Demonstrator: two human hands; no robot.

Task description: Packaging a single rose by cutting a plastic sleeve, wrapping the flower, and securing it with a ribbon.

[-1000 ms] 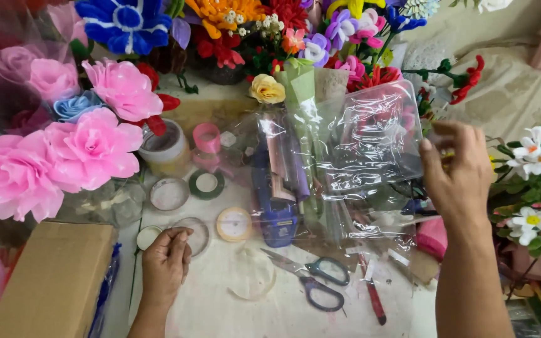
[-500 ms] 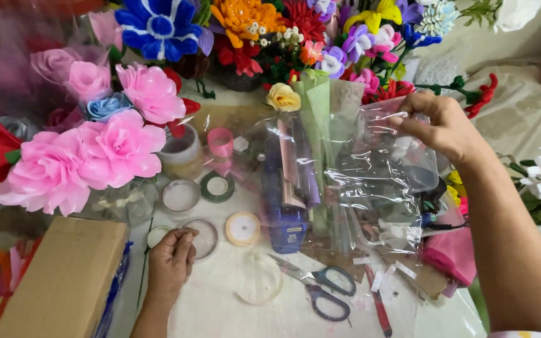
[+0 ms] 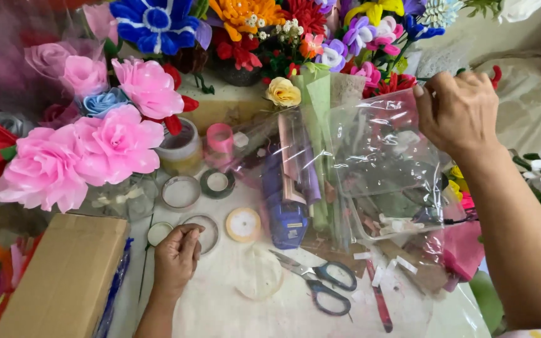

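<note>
Right hand [image 3: 458, 112] pinches clear cellophane sheet [image 3: 383, 163]

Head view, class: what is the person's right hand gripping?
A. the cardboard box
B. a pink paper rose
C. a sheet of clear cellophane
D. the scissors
C: the right hand pinches the upper edge of the clear cellophane sheet and lifts it above the table, while the scissors lie untouched below.
</note>
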